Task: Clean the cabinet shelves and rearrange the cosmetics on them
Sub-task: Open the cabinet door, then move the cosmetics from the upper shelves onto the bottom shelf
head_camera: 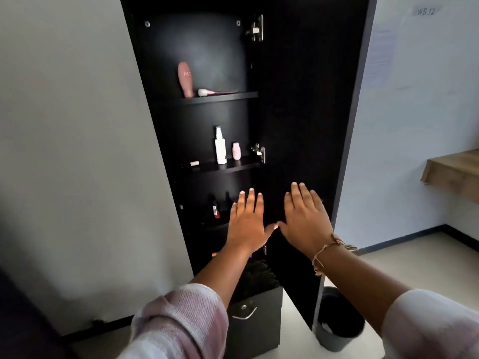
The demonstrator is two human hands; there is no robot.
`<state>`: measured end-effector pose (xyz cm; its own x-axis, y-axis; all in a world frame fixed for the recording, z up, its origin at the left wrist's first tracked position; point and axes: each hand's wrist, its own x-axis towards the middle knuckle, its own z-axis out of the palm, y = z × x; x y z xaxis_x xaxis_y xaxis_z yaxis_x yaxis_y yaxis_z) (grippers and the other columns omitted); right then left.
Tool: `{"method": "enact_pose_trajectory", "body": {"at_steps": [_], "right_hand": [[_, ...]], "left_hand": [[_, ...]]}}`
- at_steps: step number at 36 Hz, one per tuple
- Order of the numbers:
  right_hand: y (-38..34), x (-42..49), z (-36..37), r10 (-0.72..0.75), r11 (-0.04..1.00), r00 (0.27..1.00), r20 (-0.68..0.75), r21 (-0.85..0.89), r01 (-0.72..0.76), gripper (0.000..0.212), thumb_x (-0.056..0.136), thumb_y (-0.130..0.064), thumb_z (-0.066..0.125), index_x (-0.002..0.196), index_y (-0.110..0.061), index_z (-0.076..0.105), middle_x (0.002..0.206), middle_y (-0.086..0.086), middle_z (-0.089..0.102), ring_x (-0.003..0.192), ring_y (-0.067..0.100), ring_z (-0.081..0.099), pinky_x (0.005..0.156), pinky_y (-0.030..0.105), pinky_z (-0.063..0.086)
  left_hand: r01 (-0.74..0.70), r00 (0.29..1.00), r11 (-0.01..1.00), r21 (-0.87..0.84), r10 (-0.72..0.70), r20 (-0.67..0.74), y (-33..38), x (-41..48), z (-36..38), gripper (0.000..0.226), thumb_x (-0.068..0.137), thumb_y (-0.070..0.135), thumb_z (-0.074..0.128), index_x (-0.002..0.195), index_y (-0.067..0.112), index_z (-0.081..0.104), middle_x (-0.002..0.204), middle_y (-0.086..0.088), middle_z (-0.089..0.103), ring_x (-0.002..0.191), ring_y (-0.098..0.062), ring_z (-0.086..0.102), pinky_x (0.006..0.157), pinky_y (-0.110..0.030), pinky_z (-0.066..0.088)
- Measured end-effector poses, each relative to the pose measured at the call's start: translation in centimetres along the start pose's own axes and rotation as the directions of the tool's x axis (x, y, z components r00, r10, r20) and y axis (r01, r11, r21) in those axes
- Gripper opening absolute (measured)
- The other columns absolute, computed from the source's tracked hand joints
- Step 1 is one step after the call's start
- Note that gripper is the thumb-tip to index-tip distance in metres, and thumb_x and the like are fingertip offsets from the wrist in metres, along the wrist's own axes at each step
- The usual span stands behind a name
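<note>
1. The left hand (247,221) and the right hand (305,221) are both raised flat with their backs to the camera, fingers straight and slightly spread, holding nothing. The 2 thumb tips meet or nearly meet between them.
2. A string bracelet (326,251) circles the right wrist. The left arm wears a pink checked sleeve (181,322).
3. The left hand is in front of the lowest visible shelf (212,226) of a tall black cabinet (160,125), and the right hand is in front of the inner face of its open door (311,99). Whether either hand touches the wood cannot be told.
4. Just left of the left hand, a small red bottle (215,211) stands on that lowest shelf, with dark bottles behind it that are too dim to make out.
5. On the middle shelf (228,165), a white spray bottle (220,147) stands near the front edge with a small pink jar (236,150) just to its right. A small white item (194,163) lies toward the left end.
6. On the top shelf (223,97), a pink tube (185,79) stands cap down at the left end. A pink brush (207,92) with a white tip lies beside it along the front edge.
7. Below the arms, a black box (255,314) with a metal handle sits at the cabinet's foot.
8. A grey bin (339,320) stands on the floor by the door's lower corner.
</note>
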<state>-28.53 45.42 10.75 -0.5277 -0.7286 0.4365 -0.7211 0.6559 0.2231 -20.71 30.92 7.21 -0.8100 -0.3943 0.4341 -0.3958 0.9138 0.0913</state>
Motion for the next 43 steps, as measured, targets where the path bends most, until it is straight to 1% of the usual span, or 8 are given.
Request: {"method": "enact_pose_trajectory", "body": {"at_steps": [5, 11, 18, 23, 28, 31, 38, 43], "right_hand": [[-2.3, 2.3, -0.5, 0.104, 0.962, 0.994, 0.031, 0.25, -0.108, 0.078, 0.087, -0.067, 0.041, 0.145, -0.014, 0.036, 0.155, 0.019, 0.027, 0.146, 0.032, 0.021, 0.118, 0.047, 0.024], [-4.6, 5.2, -0.8, 0.082, 0.902, 0.993, 0.086, 0.417, -0.111, 0.081, 0.089, -0.068, 0.038, 0.149, -0.016, 0.026, 0.158, 0.021, 0.018, 0.147, 0.035, 0.015, 0.119, 0.048, 0.021], [-8.1, 8.6, -0.3, 0.042, 0.868, 0.991, 0.128, 0.486, -0.1, 0.083, 0.086, -0.07, 0.042, 0.149, -0.018, 0.027, 0.158, 0.021, 0.016, 0.147, 0.037, 0.013, 0.117, 0.05, 0.022], [-10.2, 12.0, 0.6, 0.076, 0.819, 0.988, 0.132, 0.557, -0.137, 0.078, 0.087, -0.067, 0.047, 0.146, -0.017, 0.034, 0.156, 0.019, 0.023, 0.144, 0.036, 0.021, 0.113, 0.048, 0.028], [-10.8, 18.9, -1.1, 0.149, 0.69, 0.989, -0.009, 0.717, -0.098, 0.059, 0.088, -0.051, 0.057, 0.133, -0.015, 0.047, 0.139, 0.012, 0.044, 0.124, 0.034, 0.046, 0.1, 0.046, 0.045], [-10.7, 24.0, -3.6, 0.209, 0.641, 0.966, -0.155, 0.767, -0.016, 0.05, 0.087, -0.043, 0.06, 0.125, -0.012, 0.053, 0.128, 0.013, 0.052, 0.114, 0.034, 0.054, 0.097, 0.045, 0.046], [-9.6, 34.0, -9.6, 0.233, 0.727, 0.898, -0.374, 0.68, 0.095, 0.042, 0.085, -0.035, 0.065, 0.117, -0.01, 0.059, 0.117, 0.014, 0.059, 0.11, 0.033, 0.056, 0.098, 0.042, 0.044], [-9.3, 38.7, -11.2, 0.138, 0.804, 0.929, -0.344, 0.586, 0.097, 0.049, 0.082, -0.045, 0.066, 0.117, -0.012, 0.062, 0.115, 0.014, 0.064, 0.109, 0.034, 0.059, 0.093, 0.04, 0.048]], "left_hand": [[0.111, 0.994, 0.993, 0.04, -0.111, -0.008, -3.1, -0.4, -1.7, 0.089, 0.087, 0.073, 0.029, 0.154, 0.018, 0.008, 0.163, -0.007, 0.0, 0.149, -0.03, -0.006, 0.119, -0.054, 0.011], [0.249, 0.968, 0.967, 0.055, -0.247, -0.044, -7.1, -1.1, -3.4, 0.089, 0.087, 0.074, 0.028, 0.154, 0.017, 0.011, 0.163, -0.008, 0.006, 0.149, -0.032, 0.001, 0.118, -0.055, 0.017], [0.299, 0.952, 0.95, 0.093, -0.29, -0.096, -11.5, -1.1, -3.5, 0.087, 0.088, 0.072, 0.033, 0.153, 0.015, 0.018, 0.161, -0.01, 0.012, 0.149, -0.031, 0.008, 0.116, -0.051, 0.025], [0.296, 0.936, 0.955, -0.022, -0.295, -0.191, -14.1, 1.4, -3.3, 0.079, 0.089, 0.062, 0.046, 0.147, 0.011, 0.032, 0.157, -0.012, 0.027, 0.145, -0.031, 0.023, 0.112, -0.045, 0.03], [0.169, 0.891, 0.942, -0.29, -0.271, -0.363, -16.4, 7.4, -5.9, 0.058, 0.09, 0.041, 0.06, 0.136, 0.01, 0.045, 0.141, -0.01, 0.046, 0.132, -0.026, 0.04, 0.108, -0.039, 0.04], [0.089, 0.835, 0.898, -0.432, -0.304, -0.46, -17.4, 11.8, -8.8, 0.048, 0.091, 0.033, 0.062, 0.131, 0.011, 0.047, 0.132, -0.006, 0.049, 0.125, -0.021, 0.042, 0.104, -0.032, 0.041], [-0.068, 0.723, 0.897, -0.438, -0.258, -0.641, -19.9, 21.6, -16.3, 0.037, 0.088, 0.023, 0.065, 0.118, 0.006, 0.053, 0.119, -0.012, 0.053, 0.113, -0.026, 0.05, 0.098, -0.031, 0.039], [0.031, 0.77, 0.908, -0.418, -0.288, -0.569, -22.2, 26.9, -20.1, 0.042, 0.085, 0.025, 0.069, 0.115, 0.003, 0.052, 0.119, -0.017, 0.053, 0.111, -0.033, 0.052, 0.093, -0.04, 0.043]]}}
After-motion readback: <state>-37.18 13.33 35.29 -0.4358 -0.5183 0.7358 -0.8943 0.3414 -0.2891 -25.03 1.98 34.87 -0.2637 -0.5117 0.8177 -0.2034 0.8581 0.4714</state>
